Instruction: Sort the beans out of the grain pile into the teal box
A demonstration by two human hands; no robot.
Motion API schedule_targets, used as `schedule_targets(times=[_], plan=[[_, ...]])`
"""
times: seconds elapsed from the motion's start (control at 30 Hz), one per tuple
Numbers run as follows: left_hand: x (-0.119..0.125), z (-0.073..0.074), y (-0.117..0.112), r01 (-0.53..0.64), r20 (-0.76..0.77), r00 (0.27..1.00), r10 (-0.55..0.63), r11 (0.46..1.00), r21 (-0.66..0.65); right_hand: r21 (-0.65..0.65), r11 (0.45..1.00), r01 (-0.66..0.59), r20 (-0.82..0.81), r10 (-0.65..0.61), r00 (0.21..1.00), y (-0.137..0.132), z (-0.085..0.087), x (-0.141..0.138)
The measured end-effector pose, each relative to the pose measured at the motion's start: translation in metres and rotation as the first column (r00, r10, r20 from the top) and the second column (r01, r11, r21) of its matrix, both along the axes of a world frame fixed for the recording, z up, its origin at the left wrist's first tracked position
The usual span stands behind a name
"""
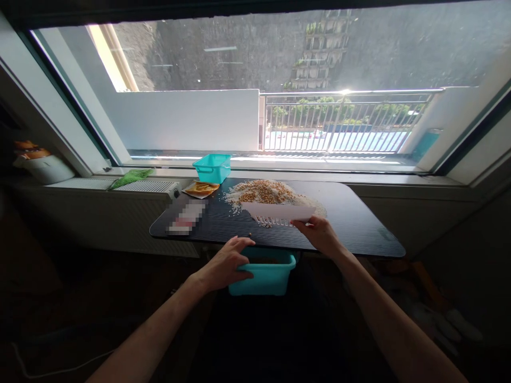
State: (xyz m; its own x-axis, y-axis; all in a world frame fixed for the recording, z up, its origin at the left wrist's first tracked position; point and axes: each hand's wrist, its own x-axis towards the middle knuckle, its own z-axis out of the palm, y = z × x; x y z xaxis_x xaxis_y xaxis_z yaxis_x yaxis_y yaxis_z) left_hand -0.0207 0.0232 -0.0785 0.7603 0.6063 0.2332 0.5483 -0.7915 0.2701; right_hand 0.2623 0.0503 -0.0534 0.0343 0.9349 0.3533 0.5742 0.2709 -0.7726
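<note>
A heap of yellow-brown beans mixed with white rice lies on a dark table. My right hand grips the near end of a white slotted scoop, which rests at the heap's near edge. My left hand is closed on the rim of a teal tub held just below the table's front edge. A few loose beans lie by the scoop's slots.
A second teal tub stands at the table's back left, with an orange packet beside it. A green cloth lies on the sill radiator. A white bowl with food sits far left. A window runs behind.
</note>
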Motion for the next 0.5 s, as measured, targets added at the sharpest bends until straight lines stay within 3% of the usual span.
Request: schedule_targets(times=[0.23,0.4,0.5], plan=[[-0.014,0.003,0.001,0.047,0.020,0.999,-0.046,0.998,-0.037,-0.123,0.988,-0.090,-0.045,0.085,0.995,0.000,-0.006,-0.032],[-0.025,0.005,0.009,0.083,0.020,0.996,-0.081,0.994,-0.072,-0.272,0.938,-0.214,-0.142,0.181,0.973,-0.012,0.004,-0.024],[-0.025,0.007,0.014,0.116,0.007,0.993,-0.115,0.989,-0.092,-0.281,0.948,-0.147,-0.158,0.105,0.982,-0.019,0.014,-0.015]])
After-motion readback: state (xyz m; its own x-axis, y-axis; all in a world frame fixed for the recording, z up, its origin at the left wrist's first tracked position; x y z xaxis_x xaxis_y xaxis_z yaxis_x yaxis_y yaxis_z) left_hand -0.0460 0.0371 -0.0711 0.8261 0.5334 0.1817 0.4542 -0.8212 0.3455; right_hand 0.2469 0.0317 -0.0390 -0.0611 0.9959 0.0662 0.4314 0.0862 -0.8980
